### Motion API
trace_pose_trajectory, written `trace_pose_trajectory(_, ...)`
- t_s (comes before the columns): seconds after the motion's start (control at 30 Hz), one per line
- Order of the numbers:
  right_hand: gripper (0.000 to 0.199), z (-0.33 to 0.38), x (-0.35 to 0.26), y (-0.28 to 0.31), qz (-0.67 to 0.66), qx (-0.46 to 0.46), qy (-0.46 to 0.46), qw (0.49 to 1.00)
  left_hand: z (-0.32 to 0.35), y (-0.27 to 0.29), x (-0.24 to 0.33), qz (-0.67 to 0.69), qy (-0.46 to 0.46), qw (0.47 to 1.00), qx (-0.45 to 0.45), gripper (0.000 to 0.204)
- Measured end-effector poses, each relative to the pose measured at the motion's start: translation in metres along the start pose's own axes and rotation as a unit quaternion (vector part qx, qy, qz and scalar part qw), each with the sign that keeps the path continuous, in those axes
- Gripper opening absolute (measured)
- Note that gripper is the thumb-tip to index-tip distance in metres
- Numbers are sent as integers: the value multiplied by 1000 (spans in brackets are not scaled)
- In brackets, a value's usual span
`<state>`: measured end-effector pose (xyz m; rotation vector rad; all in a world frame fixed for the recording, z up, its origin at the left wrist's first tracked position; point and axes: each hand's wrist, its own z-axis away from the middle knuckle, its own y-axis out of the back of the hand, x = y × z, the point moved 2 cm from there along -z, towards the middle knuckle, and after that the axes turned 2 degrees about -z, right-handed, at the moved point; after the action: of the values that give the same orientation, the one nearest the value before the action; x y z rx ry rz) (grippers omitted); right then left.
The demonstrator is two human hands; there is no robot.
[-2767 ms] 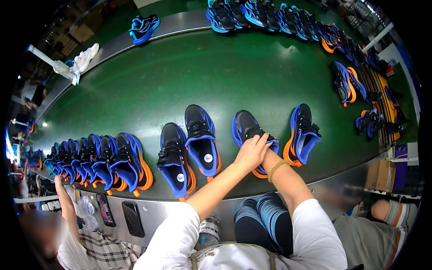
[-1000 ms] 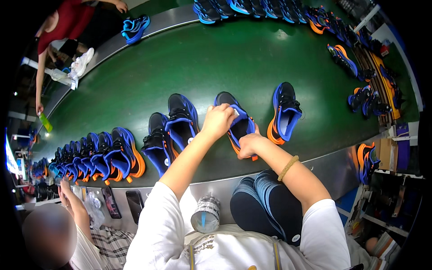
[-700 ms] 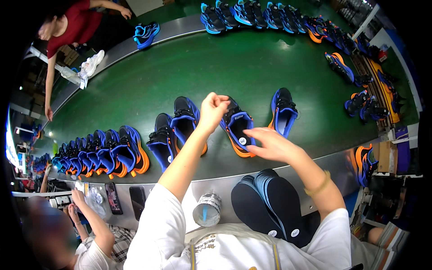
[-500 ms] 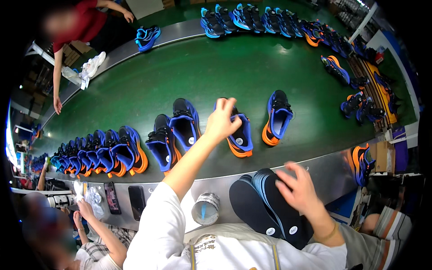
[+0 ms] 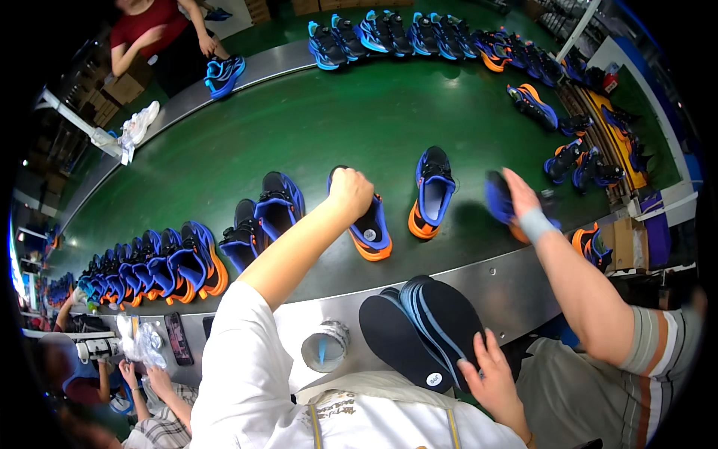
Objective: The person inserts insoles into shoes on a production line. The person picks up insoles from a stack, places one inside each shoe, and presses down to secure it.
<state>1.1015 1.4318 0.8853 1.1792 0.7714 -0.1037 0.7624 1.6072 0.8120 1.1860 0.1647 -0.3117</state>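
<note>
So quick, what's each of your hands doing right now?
Left hand: closed in a fist inside the blue and orange shoe on the green belt.
Right hand: open, fingers resting on the stack of dark insoles.

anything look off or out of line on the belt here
Mostly tidy. One blue and orange shoe lies alone, turned sideways, away from the far row. A white shoe sits on the belt's metal rim, unlike the rest.

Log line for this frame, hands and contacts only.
left hand: fist in blue-orange shoe on green belt | right hand: on dark insole stack
</note>
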Motion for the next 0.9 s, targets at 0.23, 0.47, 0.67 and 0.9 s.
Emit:
trace_pose_trajectory(0.23, 16, -64, 21, 33, -160, 129, -61, 977, -54, 7, 52, 218, -118, 921, 301, 72)
trace_pose_trajectory(0.47, 20, -181, 52, 35, -373, -41, -139, 916, -100, 6, 71, 472, -18, 845, 252, 44)
trace_pose_trajectory(0.67, 21, -254, 57, 4, -430, -183, -209, 859, -88, 0, 60, 481, 76, 861, 147, 34)
trace_pose_trajectory(0.9, 14, -275, 47, -82, 180, -83, 98, 975, -75, -25, 55, 562, 48, 814, 139, 34)
